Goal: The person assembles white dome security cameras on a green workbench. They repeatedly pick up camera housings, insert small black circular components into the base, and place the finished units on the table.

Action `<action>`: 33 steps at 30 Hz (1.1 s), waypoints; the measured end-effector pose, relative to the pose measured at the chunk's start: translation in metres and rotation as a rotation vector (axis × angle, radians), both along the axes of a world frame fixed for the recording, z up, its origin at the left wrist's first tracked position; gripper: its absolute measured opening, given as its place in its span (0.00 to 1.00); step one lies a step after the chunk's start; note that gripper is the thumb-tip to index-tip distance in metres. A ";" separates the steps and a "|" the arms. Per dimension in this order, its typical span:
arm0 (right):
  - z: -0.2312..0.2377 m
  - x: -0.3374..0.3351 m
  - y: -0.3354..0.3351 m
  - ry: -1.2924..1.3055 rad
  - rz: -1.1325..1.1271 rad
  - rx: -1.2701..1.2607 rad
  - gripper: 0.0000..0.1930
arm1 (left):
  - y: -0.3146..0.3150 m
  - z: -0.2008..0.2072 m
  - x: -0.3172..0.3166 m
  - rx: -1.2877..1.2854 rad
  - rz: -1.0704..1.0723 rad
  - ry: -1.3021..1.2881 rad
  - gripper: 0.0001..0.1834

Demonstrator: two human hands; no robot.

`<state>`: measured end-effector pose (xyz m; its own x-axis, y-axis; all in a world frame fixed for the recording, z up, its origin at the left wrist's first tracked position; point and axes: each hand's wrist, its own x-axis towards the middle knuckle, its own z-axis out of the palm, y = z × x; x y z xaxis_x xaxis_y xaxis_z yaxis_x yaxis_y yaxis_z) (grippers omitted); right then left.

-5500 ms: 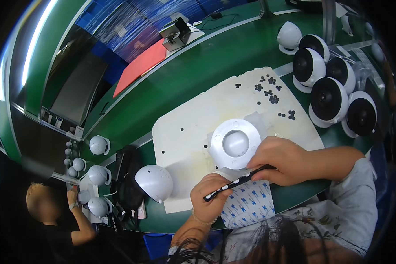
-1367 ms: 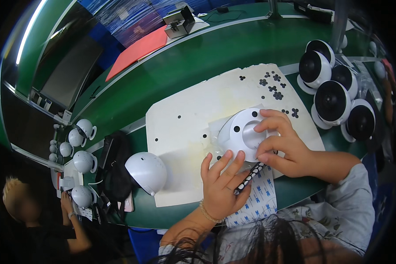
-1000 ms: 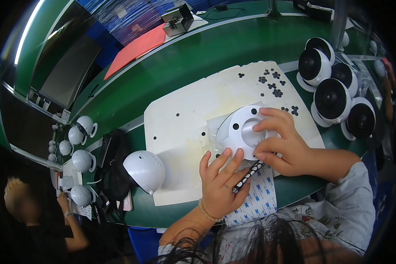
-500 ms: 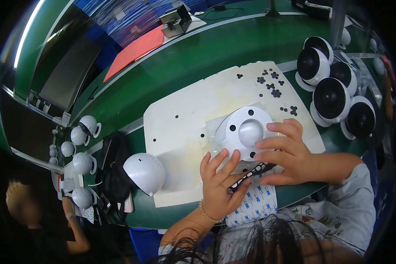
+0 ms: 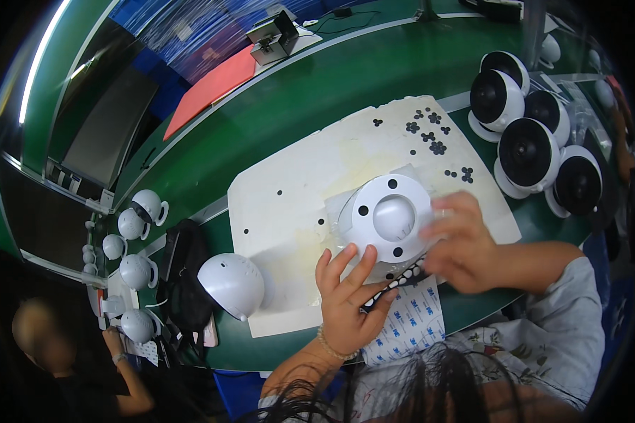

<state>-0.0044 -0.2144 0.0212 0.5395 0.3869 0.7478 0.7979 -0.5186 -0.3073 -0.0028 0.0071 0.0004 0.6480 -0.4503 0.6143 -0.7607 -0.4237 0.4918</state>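
A white round device [image 5: 370, 229] lies with its ring-shaped base up on a piece of clear plastic, with black round pads in the ring. My left hand [image 5: 353, 303] pinches a black strip with white dots [image 5: 402, 277] between thumb and finger, just below the base. Its other fingers stretch toward the base's lower edge. My right hand [image 5: 466, 247] is at the base's right side, near the strip's upper end. Its fingers are smeared by motion, and whether they hold a pad cannot be made out.
Under the device is a cream board [image 5: 282, 240] with loose black pads [image 5: 437, 148]. A white dome device [image 5: 233, 285] stands at left, beside a black bag [image 5: 187, 275]. Several black-faced white devices [image 5: 525, 151] crowd the right. Printed backing paper [image 5: 409, 321] lies near me. A person [image 5: 49, 352] sits at far left.
My right hand has drawn back to the right from the base's ring and now blurs with motion. My left hand keeps the strip in nearly the same place. The view has shifted slightly.
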 end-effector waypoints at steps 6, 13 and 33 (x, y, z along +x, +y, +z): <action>0.010 0.014 -0.017 0.319 -0.090 0.085 0.04 | -0.003 0.001 -0.001 -0.011 -0.002 -0.012 0.07; 0.010 0.015 -0.015 0.407 -0.034 0.099 0.05 | -0.002 0.001 0.000 0.040 0.007 -0.045 0.06; 0.018 0.006 -0.019 -0.089 -0.278 -0.327 0.06 | -0.005 0.003 -0.001 0.063 0.040 -0.031 0.06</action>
<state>0.0021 -0.2334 0.0395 0.5959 0.4599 0.6584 0.6299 -0.7762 -0.0279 -0.0042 0.0018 0.0037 0.6476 -0.4627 0.6054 -0.7568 -0.4834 0.4400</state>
